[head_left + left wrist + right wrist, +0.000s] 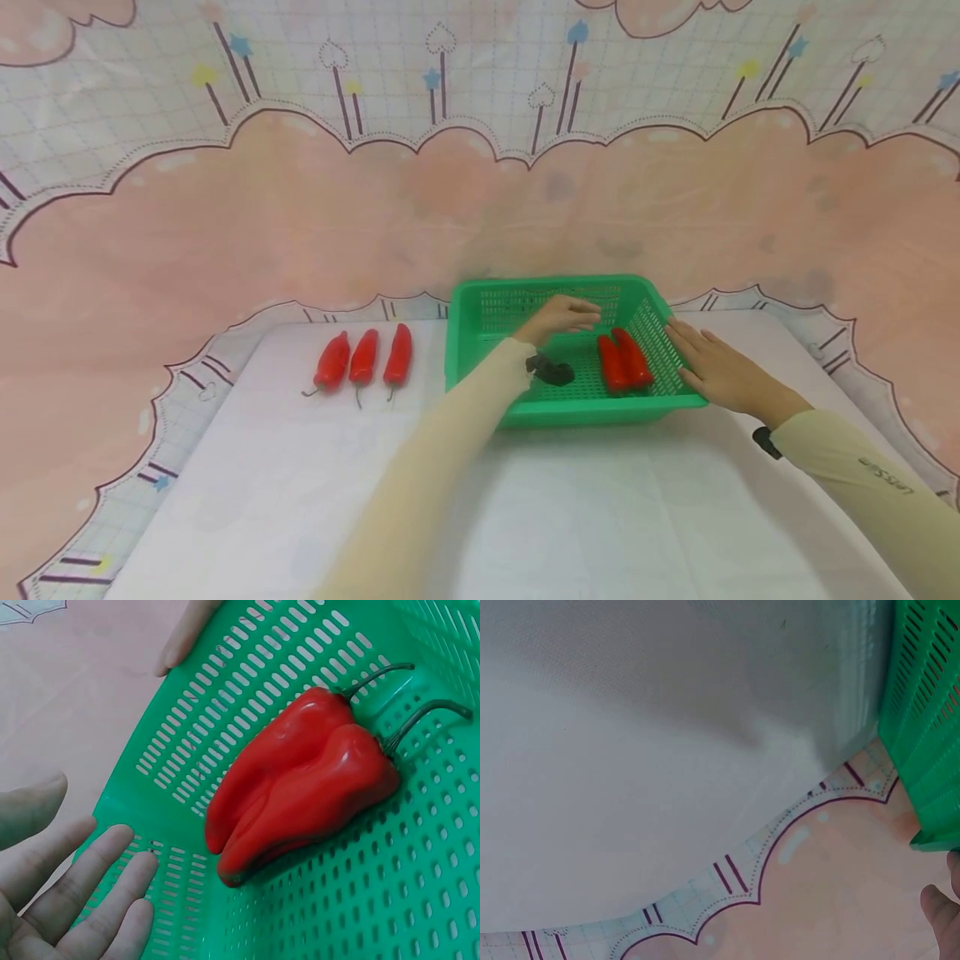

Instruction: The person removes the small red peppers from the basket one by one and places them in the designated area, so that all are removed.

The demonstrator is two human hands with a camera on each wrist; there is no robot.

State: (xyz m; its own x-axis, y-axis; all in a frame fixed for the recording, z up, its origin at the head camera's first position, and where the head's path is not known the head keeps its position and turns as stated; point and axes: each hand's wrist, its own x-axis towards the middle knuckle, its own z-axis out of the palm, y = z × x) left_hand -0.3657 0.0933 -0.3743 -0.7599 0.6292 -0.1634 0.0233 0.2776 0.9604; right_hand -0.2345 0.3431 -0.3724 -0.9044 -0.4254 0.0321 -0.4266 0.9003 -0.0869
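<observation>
My left hand (561, 317) hovers inside the green plastic basket (592, 414), its fingers loosely extended and nothing held. In the left wrist view the same hand (79, 900) spreads its fingers beside two red peppers (300, 780). Those peppers (624, 360) lie side by side at the basket's right end, green stems towards the near side. My right hand (716, 371) lies with straight fingers against the basket's right rim. Only a few of its fingertips (939, 907) show in the right wrist view, near the basket's corner.
Three more red peppers, a left one (332, 362), a middle one (363, 358) and a right one (398, 357), lie in a row left of the basket on the white tabletop (585, 517). A patterned cloth (375, 217) rises behind the table.
</observation>
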